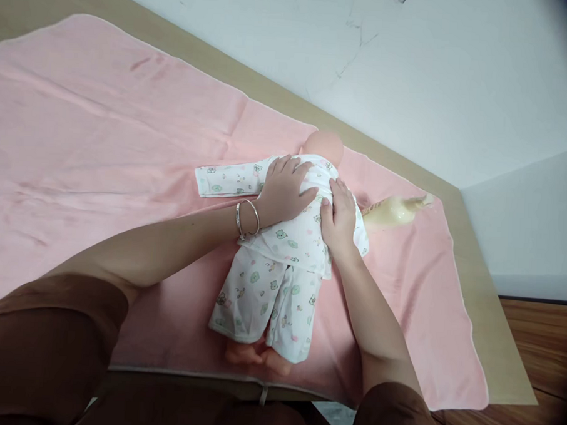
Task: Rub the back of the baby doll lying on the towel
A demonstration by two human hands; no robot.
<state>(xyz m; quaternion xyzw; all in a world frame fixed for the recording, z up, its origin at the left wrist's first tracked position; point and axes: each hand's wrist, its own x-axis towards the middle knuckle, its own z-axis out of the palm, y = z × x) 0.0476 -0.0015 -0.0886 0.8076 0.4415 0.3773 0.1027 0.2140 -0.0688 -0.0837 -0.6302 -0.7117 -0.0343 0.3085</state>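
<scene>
A baby doll [324,145] in white printed pyjamas [268,293] lies on a pink blanket [103,136], head toward the wall, feet toward me. My left hand [284,189], with bangles on the wrist, rests flat on the doll's chest near the left sleeve, fingers spread. My right hand [338,216] lies against the doll's right side, fingers together and pressed on the shirt fabric. The doll's left sleeve [226,180] stretches out flat to the left. Bare doll feet [258,357] stick out of the trouser legs.
A pale baby bottle [396,211] lies on the blanket just right of the doll. The blanket covers a beige tabletop [490,309] set against a white wall [412,68]. Wooden floor [545,349] shows at the right.
</scene>
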